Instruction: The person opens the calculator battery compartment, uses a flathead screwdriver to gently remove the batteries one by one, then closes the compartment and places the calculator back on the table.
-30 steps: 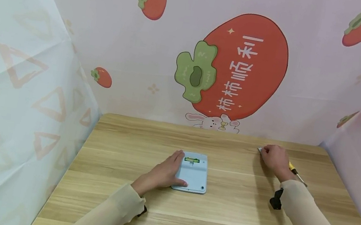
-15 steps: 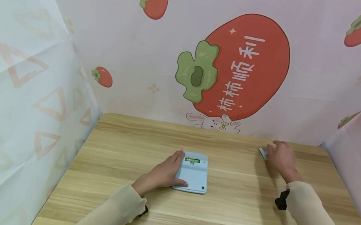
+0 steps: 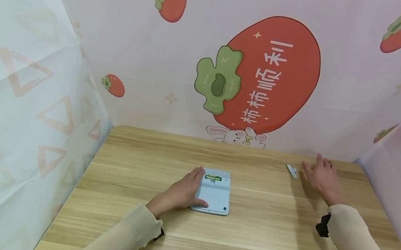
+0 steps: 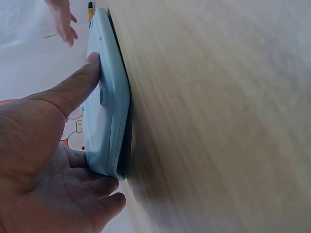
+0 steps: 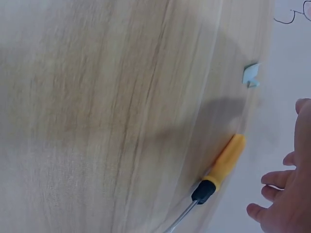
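A light-blue calculator (image 3: pixel 217 197) lies back side up on the table, its battery bay uncovered and a green battery (image 3: pixel 213 178) showing inside. My left hand (image 3: pixel 183 190) grips its left side, thumb across the back and fingers around the far edge, as the left wrist view also shows. Away to the right, my right hand (image 3: pixel 323 177) hovers with spread fingers, holding nothing. Just left of it lies a small light-blue battery cover (image 3: pixel 291 171). In the right wrist view a screwdriver (image 5: pixel 221 167) with a yellow handle rests on the table near the right hand; the head view hides it.
The wooden table (image 3: pixel 165 150) ends at a back wall (image 3: pixel 148 103) printed with persimmons. White sheets (image 3: pixel 25 114) stand along the left and right sides.
My right hand has let go of the battery cover, leaving it on the table, and has drawn right with its fingers opening. The left hand and calculator stay put.
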The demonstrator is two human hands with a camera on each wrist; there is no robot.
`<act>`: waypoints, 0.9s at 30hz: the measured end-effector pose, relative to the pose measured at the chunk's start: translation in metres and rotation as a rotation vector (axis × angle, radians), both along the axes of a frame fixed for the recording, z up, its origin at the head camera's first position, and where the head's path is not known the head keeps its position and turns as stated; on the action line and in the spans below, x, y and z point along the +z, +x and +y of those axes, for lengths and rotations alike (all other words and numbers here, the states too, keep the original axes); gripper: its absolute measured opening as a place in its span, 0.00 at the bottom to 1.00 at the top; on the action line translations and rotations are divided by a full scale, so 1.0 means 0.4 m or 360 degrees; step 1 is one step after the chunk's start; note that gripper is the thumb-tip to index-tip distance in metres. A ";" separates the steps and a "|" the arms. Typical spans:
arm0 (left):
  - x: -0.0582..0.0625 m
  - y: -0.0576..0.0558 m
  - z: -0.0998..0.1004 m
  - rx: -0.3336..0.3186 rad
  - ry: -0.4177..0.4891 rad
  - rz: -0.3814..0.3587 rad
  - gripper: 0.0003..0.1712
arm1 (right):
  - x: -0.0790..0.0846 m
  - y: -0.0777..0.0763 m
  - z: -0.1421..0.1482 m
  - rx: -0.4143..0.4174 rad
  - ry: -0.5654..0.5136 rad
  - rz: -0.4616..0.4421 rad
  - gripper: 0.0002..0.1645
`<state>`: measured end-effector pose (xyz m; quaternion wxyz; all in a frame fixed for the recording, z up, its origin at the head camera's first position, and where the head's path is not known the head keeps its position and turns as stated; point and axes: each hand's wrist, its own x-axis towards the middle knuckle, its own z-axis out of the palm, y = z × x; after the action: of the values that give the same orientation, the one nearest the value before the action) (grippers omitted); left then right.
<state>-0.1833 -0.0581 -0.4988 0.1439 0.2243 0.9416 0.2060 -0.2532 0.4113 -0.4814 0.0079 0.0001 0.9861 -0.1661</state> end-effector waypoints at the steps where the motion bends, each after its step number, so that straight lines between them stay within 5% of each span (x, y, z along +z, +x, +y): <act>1: 0.000 0.000 0.000 0.0001 -0.0001 0.0001 0.67 | 0.000 0.002 0.001 0.0001 -0.0003 -0.0016 0.56; 27: 0.001 -0.009 -0.002 -0.0081 -0.0178 0.0123 0.67 | -0.046 0.014 0.019 0.0017 0.0073 -0.0095 0.49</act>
<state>-0.1868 -0.0587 -0.4984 0.1248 0.2478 0.9504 0.1405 -0.2478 0.4190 -0.4997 0.0381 -0.0001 0.9889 -0.1433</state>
